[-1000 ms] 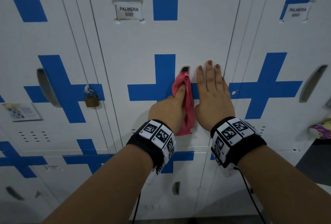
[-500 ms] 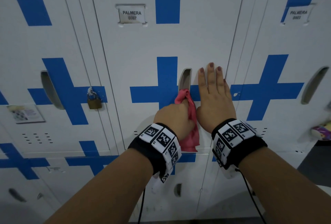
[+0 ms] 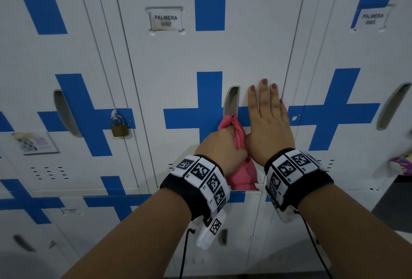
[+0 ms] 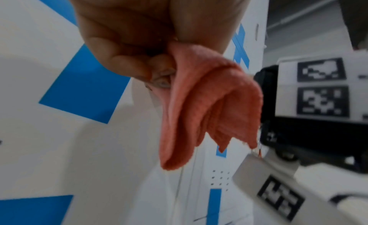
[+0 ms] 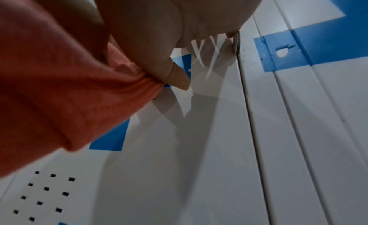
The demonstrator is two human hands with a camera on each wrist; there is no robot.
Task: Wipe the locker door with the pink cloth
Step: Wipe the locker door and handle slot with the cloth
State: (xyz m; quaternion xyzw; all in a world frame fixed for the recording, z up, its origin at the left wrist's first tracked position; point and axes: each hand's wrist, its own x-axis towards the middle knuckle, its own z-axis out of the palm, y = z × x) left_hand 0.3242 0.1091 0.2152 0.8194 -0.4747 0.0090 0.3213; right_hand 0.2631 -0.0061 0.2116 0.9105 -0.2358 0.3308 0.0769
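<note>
Head view gives us the whole bank of white lockers with blue crosses, and the locker door (image 3: 178, 66) we are wiping is the middle one, labelled PALMERA 0007 on its name plate (image 3: 166, 19). It stands upright before us, taller than wide, so its long axis runs up and down; most of its unwiped-looking face lies above our hands, toward the plate, and a smaller strip lies below toward the vent slots.

Next down in size, our right hand (image 3: 268, 122) lies flat on the door with fingers straight and together, pressing near the door's right edge, just right of the recessed handle slot (image 3: 231, 100). We judge it is bracing the door, not wiping.

Our left hand (image 3: 219, 144) sits just left of it, touching or nearly touching its thumb side, below the slot. Its grip is closed round the pink cloth (image 3: 239, 167): the left wrist view shows fingers (image 4: 123, 63) curled and pinching the bunched cloth (image 4: 209, 105) while loose folds hang down. A small bunch pokes out above the knuckles, just under the slot, against the blue bar of the cross.

So the cloth hand is the one that must travel, and we judge the open run is upward and leftward across the door. A padlock (image 3: 120, 125) hangs on the neighbouring locker, well apart.
</note>
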